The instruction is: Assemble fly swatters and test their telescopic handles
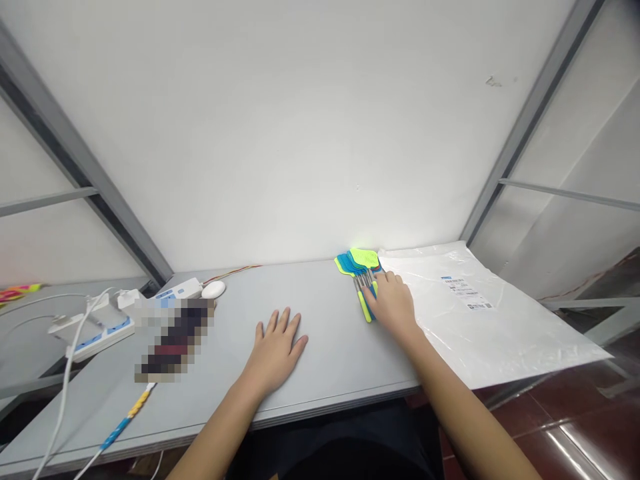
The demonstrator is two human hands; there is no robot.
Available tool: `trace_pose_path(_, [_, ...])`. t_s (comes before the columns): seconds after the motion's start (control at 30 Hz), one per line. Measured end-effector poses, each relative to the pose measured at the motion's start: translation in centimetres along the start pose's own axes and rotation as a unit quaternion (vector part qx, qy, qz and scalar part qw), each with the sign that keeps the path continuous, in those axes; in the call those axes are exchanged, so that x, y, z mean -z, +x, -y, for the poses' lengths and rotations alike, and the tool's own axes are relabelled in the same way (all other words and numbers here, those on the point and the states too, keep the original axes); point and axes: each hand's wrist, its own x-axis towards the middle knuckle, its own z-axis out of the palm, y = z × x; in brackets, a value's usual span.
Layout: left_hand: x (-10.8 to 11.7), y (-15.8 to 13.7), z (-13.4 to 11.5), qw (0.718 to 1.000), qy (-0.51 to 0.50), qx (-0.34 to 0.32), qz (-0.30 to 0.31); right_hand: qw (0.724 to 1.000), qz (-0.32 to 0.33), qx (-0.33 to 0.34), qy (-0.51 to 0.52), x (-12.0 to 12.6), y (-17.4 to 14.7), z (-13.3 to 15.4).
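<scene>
My left hand lies flat on the grey table, fingers spread, with nothing in it. To its right is a bunch of fly swatters, with perforated heads in yellow-green and blue, metal shafts and coloured handles. They lie near the back wall, heads stacked and pointing away from me. My right hand is closed over their shafts and handles, with the thumb on the near left side. The handles under the palm are partly hidden, and the fingertips are out of sight.
A large white plastic bag with a printed label covers the table's right end and overhangs its edge. At left are power strips with plugs and cables, a white round object and a pixelated item with a cable. A white wall rises behind.
</scene>
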Motion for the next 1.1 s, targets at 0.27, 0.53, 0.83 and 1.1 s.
trace_pose_path(0.27, [-0.2, 0.0, 0.1, 1.0, 0.005, -0.002, -0.005, 0.998, 0.06, -0.031, 0.014, -1.5, 0.3, -2.0])
trace_pose_path(0.53, [-0.1, 0.0, 0.1, 1.0, 0.009, -0.001, -0.005, 0.985, 0.113, -0.021, 0.127, -3.2, 0.4, -3.3])
trace_pose_path(0.83, [-0.1, 0.0, 0.0, 1.0, 0.008, 0.001, -0.004, 0.981, 0.093, -0.007, 0.171, -5.1, 0.1, -2.1])
trace_pose_path(1.1, [-0.2, -0.1, 0.1, 1.0, 0.001, -0.002, -0.007, 0.981, 0.089, 0.027, 0.17, -5.2, -0.6, -1.8])
